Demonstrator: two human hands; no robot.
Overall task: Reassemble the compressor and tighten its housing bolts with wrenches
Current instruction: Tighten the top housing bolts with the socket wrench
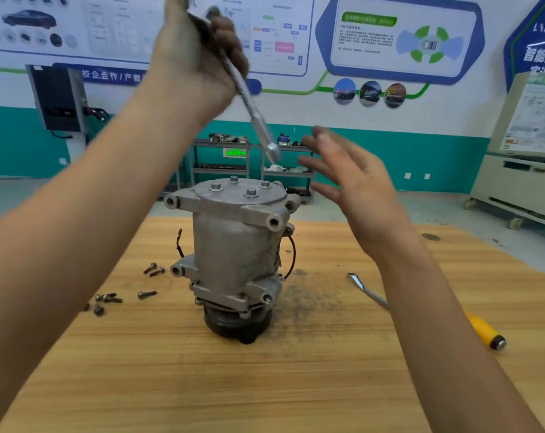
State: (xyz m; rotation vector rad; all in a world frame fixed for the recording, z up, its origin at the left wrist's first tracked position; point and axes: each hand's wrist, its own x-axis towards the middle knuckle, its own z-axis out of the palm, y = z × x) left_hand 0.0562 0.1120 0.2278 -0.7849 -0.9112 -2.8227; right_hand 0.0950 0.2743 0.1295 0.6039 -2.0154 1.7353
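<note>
Four housing bolts (pixel 251 192) sit in the compressor (pixel 233 245) top, just below both hands. Up high, the left hand (pixel 199 57) grips the wrench (pixel 254 114); the right hand (pixel 352 185) hovers spread, holding nothing. Tightening step, I'd say: next, the wrench end must drop squarely onto a bolt

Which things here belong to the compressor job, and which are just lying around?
Job: compressor, its top housing bolts, wrench held in the left hand, probably the loose bolts on the table.
Lying about: yellow-handled screwdriver, background shelf racks.
</note>
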